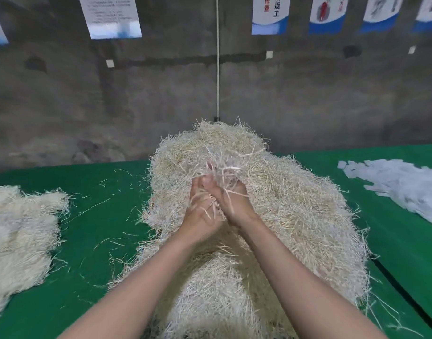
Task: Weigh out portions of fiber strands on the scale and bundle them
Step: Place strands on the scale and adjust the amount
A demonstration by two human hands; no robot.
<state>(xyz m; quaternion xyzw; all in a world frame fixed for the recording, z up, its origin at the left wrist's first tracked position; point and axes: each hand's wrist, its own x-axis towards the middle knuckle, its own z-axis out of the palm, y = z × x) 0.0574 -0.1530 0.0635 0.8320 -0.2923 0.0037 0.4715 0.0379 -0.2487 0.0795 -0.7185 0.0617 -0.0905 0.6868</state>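
Fiber tuft (224, 167): pale, stiff, wiry strands sticking out above both hands, held just over the middle of the main pile.
Grip: left hand (201, 214) and right hand (239, 204) pressed side by side, fingers curled round the tuft; motion blur hides finger detail.
Main pile (295, 216): big straw-coloured mound, tangled, frayed edges, runs from the near table edge toward the wall.
Step (my read): pulling a portion off the pile for weighing. No scale in view.
Do it well: strands interlock, so tease the tuft free slowly, shake stragglers off over the pile, and keep strands roughly parallel for bundling. Take slightly less, top up on the scale.
Risk: shedding; loose strands lie scattered on the cloth.
Side heap (19, 236): whiter, softer-looking fibers, left, well apart from the main pile.
Table cloth (107, 277): green, smooth.
Paper slips (401, 187): white, flat, loose heap far right.
Wall (87, 106): rough grey concrete, posters up top, thin cord (217, 69) hanging.
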